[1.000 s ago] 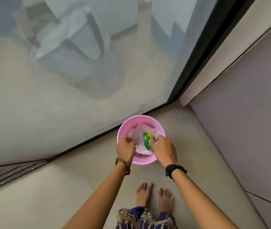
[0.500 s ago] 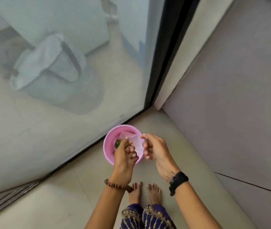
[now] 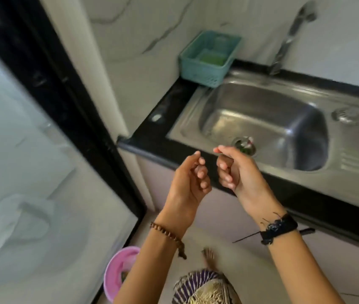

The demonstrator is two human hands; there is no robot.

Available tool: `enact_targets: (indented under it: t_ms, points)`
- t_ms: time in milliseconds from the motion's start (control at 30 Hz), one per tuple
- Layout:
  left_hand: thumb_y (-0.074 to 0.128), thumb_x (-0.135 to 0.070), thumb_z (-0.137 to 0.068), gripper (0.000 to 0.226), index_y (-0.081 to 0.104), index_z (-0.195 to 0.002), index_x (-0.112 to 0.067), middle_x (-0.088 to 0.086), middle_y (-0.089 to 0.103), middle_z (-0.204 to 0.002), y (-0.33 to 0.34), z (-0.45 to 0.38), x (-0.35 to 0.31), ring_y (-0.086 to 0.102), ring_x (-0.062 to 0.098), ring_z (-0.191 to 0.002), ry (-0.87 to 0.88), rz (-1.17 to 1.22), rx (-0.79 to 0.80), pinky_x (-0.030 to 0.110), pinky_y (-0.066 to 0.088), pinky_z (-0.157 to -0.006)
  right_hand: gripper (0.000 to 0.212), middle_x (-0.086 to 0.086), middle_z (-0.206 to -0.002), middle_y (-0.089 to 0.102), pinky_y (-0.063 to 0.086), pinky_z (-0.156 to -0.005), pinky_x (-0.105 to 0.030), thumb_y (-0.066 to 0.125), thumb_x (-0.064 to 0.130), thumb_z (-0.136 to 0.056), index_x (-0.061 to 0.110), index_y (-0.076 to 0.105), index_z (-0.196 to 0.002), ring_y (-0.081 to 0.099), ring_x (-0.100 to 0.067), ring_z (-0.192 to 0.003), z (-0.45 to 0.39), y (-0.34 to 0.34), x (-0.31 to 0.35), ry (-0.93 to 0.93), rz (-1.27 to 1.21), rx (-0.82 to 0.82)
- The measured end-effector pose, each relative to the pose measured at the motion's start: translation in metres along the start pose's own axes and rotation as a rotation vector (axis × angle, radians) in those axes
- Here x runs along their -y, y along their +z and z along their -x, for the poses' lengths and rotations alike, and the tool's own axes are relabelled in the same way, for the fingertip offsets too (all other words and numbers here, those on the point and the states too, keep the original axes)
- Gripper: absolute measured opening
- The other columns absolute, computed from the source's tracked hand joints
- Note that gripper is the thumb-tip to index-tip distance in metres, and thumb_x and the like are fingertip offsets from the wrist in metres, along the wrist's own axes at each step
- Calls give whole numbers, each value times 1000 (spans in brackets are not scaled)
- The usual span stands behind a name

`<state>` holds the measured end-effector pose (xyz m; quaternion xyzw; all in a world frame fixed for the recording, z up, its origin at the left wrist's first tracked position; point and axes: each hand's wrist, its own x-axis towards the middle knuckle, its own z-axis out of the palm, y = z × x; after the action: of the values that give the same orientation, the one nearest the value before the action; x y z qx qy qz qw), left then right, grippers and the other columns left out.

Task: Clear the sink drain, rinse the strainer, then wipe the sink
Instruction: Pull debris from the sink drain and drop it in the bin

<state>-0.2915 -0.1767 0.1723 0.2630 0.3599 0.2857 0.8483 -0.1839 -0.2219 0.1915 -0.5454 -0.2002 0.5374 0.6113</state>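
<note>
Sink (image 3: 250, 128) is being taken as the landmark, though the scene is being described from nearest to farthest. Nearest, well below the sink and to its left, a pink bin (image 3: 117, 275) is being seen on the floor, partly cut off by an arm; its contents are too blurred to name. Just in front of the sink's near edge, the left hand (image 3: 189, 183) and right hand (image 3: 237, 170) are being held side by side, fingers loosely curled, with nothing gripped in either. Inside the basin, the drain (image 3: 244, 145) is being shown with something green and reddish sitting in it; whether that is debris or part of the strainer cannot be told. On the sink's right ledge, a small round metal piece (image 3: 345, 115) is being seen, possibly the strainer. At the far left corner, a teal basket (image 3: 207, 60) is being seen holding something green, and a tap (image 3: 288, 40) is rising behind the basin. Judging by this, clearing is looking partly done; rinsing and wiping are looking undone.
</note>
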Motion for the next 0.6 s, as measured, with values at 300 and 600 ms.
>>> enact_targets:
  t_ms: [300,600]
  points:
    - [55,-19,-86,20,59,-66,-21,-7,60,-57,100,-205,15,50,4,-42,181,-982,-46,13,37,-41,15,6,-56,57,29,-31,-13,55,19,-87,16,63,-75,38,-1,-31,-144,-186,62,17,300,-458]
    - [57,-24,-83,20,67,-96,-13,10,69,-101,99,-403,84,63,29,-93,-9,-1679,-185,35,52,-78,17,-9,-99,67,47,-75,-33,57,18,-87,13,61,-103,61,-26,-90,-296,-279,-4,194,839,-436]
